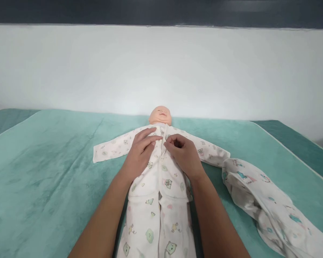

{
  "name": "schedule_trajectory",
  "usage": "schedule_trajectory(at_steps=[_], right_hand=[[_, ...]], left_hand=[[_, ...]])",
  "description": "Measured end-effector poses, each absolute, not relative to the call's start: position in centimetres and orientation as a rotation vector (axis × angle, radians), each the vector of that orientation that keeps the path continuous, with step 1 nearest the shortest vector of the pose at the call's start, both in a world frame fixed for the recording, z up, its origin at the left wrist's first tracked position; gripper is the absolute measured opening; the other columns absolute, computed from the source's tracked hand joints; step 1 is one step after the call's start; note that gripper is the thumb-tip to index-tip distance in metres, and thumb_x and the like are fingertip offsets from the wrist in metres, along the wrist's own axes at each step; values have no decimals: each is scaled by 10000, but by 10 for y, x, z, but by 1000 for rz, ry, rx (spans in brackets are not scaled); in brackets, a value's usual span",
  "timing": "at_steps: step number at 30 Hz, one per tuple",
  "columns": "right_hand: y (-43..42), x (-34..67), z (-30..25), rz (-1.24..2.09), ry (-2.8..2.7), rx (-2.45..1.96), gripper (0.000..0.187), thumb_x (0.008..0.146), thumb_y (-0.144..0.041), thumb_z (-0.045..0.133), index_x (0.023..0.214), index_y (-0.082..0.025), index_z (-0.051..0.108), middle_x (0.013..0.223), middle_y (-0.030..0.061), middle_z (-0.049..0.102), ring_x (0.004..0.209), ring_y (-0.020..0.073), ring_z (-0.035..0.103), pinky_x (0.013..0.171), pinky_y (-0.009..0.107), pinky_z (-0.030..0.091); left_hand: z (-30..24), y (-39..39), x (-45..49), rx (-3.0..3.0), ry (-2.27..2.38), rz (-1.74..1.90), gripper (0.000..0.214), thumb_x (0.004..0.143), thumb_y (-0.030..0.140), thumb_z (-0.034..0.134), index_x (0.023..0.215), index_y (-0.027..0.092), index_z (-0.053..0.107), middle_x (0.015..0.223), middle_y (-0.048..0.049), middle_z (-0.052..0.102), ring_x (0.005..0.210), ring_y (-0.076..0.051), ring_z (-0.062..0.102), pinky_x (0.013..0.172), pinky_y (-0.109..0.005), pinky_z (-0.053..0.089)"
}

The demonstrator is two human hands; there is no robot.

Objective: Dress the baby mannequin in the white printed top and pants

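Observation:
A baby doll [160, 114] lies on its back on a teal blanket [48, 161], head away from me, dressed in a white printed sleepsuit [156, 200]. My left hand [140, 152] lies flat on the doll's chest with its fingers stretched toward the suit's front opening. Just to the right of that opening my right hand [183, 152] is curled, its fingertips pinching the suit's fabric near the collar. The two hands almost touch at the middle of the chest.
A second printed cloth or garment [269, 200] lies crumpled on the blanket to the right, touching the doll's sleeve. A white wall [161, 68] rises behind the bed. The blanket's right edge runs diagonally at the right.

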State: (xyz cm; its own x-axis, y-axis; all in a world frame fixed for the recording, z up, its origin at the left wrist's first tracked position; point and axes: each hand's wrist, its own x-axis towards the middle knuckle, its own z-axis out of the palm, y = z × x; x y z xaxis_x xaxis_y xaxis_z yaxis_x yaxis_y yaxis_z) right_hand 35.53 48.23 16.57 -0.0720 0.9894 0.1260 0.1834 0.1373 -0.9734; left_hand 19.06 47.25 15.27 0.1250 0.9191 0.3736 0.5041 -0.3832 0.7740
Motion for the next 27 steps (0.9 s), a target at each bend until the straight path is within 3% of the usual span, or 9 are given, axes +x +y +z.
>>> schedule_trajectory(at_steps=[4,8,11,15,19,24,27], right_hand=[[482,351,163,977,-1420,-1237,62,730,-262,599,721,-203,582,629,-60,444,589,105,389,561,238,326],[480,355,165,1067,-1309,-1231,98,744,-288,586,712,-217,527,591,-72,409,516,94,350,487,231,278],[476,360,172,1007,-1262,-1203,108,768,-304,568,724,-222,514,586,-69,404,513,97,353,483,232,288],[465,362,185,848,-1433,-1286,222,814,-352,543,656,-216,470,576,-50,428,541,107,380,507,245,309],[453,365,194,824,-1909,-1489,406,807,-433,574,521,-206,393,488,-41,373,484,102,290,448,271,197],[447,369,198,922,-2153,-1478,272,750,-366,628,570,-213,495,551,-25,500,477,104,354,442,270,197],[449,370,197,883,-2130,-1500,293,778,-319,574,545,-211,433,525,-38,415,494,101,298,448,269,179]], left_hand=[[153,472,190,1928,1351,1203,303,953,271,424,1144,320,653,1447,7,481,1388,-196,354,1154,-431,319],[158,469,185,1934,1250,1211,250,927,219,458,945,285,698,1446,5,481,1388,-224,372,1138,-453,350],[167,463,179,2024,1155,1005,191,899,224,521,874,291,698,1500,38,419,1453,-272,252,1096,-485,407],[175,459,174,2065,1095,798,108,842,316,642,944,324,675,1571,70,290,1489,-315,111,943,-471,538],[173,461,177,2123,1135,791,102,821,341,675,920,316,671,1566,73,297,1487,-315,117,1031,-524,462],[168,465,182,2154,1169,864,102,832,381,663,823,279,667,1521,37,390,1467,-321,186,1100,-577,361],[168,465,182,2129,1173,890,131,833,402,663,804,274,664,1513,35,404,1464,-313,202,1105,-559,362]])
